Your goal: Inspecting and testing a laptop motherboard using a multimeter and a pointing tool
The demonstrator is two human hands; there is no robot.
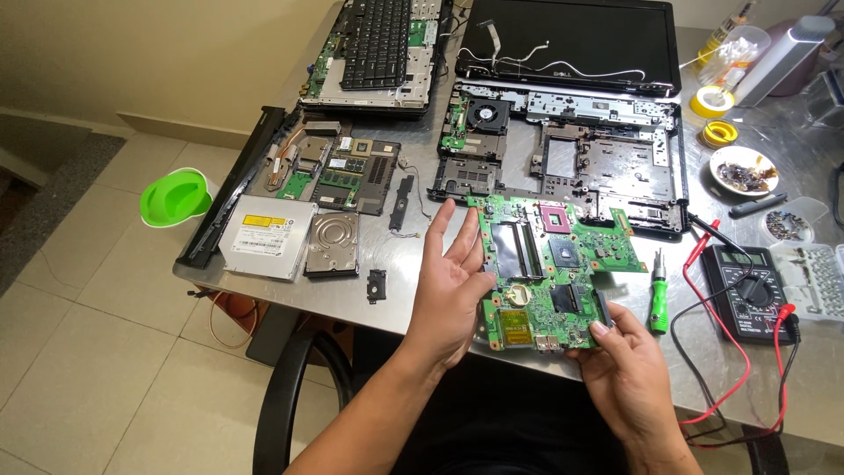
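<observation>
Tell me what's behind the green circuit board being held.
Behind the green circuit board lies the stripped black laptop base on the metal table; its front edge is covered.

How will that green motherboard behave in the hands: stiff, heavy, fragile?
The green motherboard probably stays stiff: it spans flat between the left hand and right hand without sagging. It looks light for its size, since fingertips at its edges carry it. It is likely fragile, with exposed chips and sockets on its face, so edge holds seem safest.

steel table (pixel 413 290): hdd (pixel 333 244), multimeter (pixel 747 292), screwdriver (pixel 658 303)
</observation>
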